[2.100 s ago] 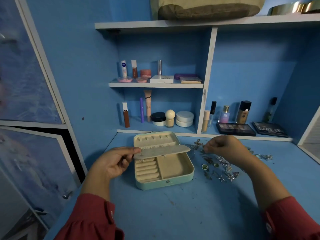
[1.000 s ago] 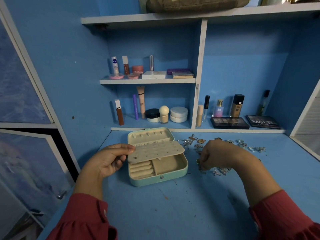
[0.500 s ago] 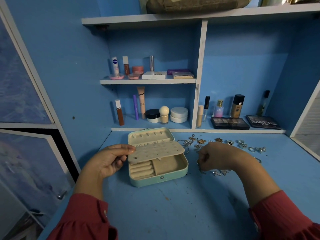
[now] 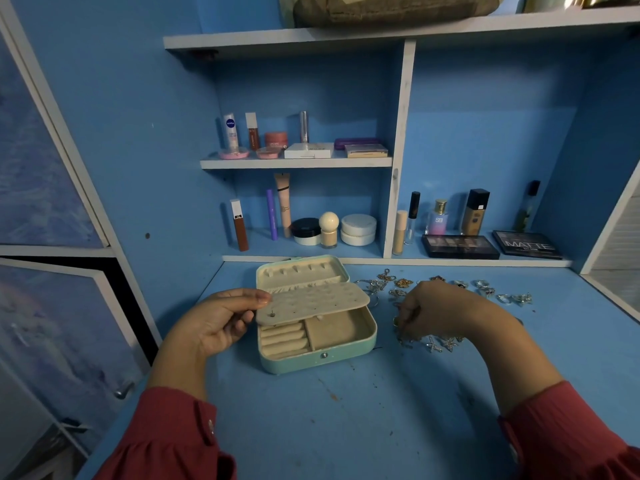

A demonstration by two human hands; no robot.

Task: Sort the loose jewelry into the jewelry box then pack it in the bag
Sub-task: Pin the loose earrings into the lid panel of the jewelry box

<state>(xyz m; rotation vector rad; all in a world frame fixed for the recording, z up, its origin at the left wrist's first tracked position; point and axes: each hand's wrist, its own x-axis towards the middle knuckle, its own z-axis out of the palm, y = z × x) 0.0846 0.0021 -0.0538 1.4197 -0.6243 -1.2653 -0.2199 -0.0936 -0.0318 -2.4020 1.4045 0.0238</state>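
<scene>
A mint green jewelry box lies open on the blue desk, its cream lining showing ring rolls and a square compartment. My left hand pinches the left end of the cream earring flap and holds it raised over the tray; one stud sits in the flap. Loose jewelry, rings and chains, is spread on the desk right of the box. My right hand hovers over that pile with fingers curled down onto a small piece; what it pinches is mostly hidden. A brown bag lies on the top shelf.
Cosmetics stand on the two shelf levels behind the box: tubes, jars and a white compact. Two dark palettes lie at the back right. A cabinet door stands ajar at the left. Blue desk stretches toward me.
My right hand came down from above the jewelry onto the pile and curled its fingers there. My left hand has kept the flap raised.
</scene>
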